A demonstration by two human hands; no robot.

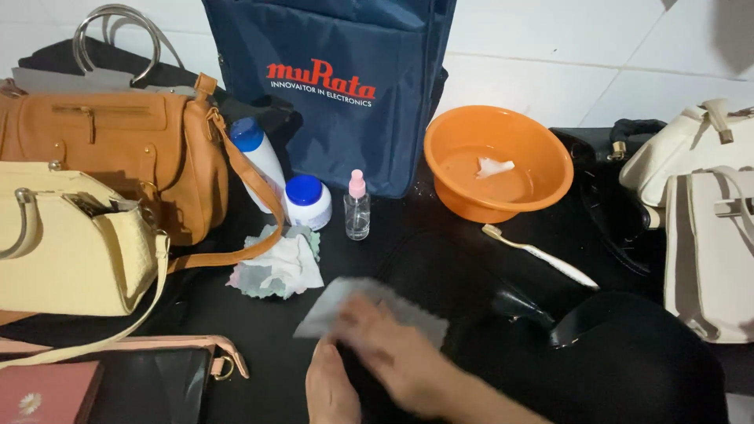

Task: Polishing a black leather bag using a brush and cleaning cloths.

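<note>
Left hand: the left hand point(330, 389) sits at the bottom edge of the view, fingers resting on the black bag point(471, 314); it is partly cut off, and whether it grips the bag cannot be told.
Right hand: the right hand point(393, 349) lies flat and blurred, fingers spread, pressed down on a pale grey cloth point(369, 314).
Cloth: it lies on the black bag's surface, under the right hand's fingertips and just beyond the left hand, its far-left corner sticking out free.
Black bag: dark and rounded, spread across the near middle and right, with a curved handle point(550, 318) to the right of the hands.
Near left: a pink strap with a metal ring point(212, 353) and a dark flat bag point(149, 385), well left of the hands.
Crumpled rag: a white and greenish rag point(279, 267) lies just beyond the cloth, to its left.
Toothbrush: a white toothbrush point(542, 255) lies slanted beyond the black bag, on the right.
Bottles: a small clear spray bottle with a pink top point(357, 208), a white jar with a blue lid point(306, 202) and a white bottle with a blue cap point(255, 157) stand in a row beyond the rag.
Basin: an orange basin point(471, 200) holds water with a white scrap in it.
Left side: a yellow handbag point(71, 251) and a tan handbag point(110, 157).
Right side: cream bags point(707, 235).
Far: a navy tote bag point(338, 86) stands upright against the white wall.
</note>
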